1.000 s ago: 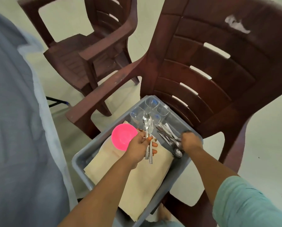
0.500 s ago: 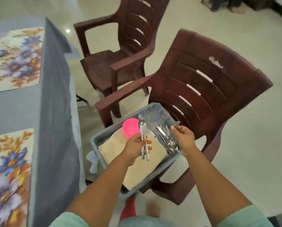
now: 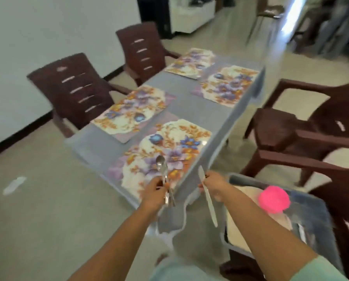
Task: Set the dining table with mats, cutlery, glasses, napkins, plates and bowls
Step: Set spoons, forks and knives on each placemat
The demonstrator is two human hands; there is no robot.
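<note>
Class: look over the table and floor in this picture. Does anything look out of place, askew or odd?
A pale scrap lies on the bare floor left of the table, like litter; blur hides what it is. The four mats look evenly laid.

Hands (image 3: 155, 191) grip spoon (image 3: 162, 166), knife (image 3: 208, 197)

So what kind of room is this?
Most likely a home dining room. A long table with a grey cloth has four flowery place mats, and brown plastic chairs stand around it. The left hand holds a spoon, the right hand a knife.
</note>
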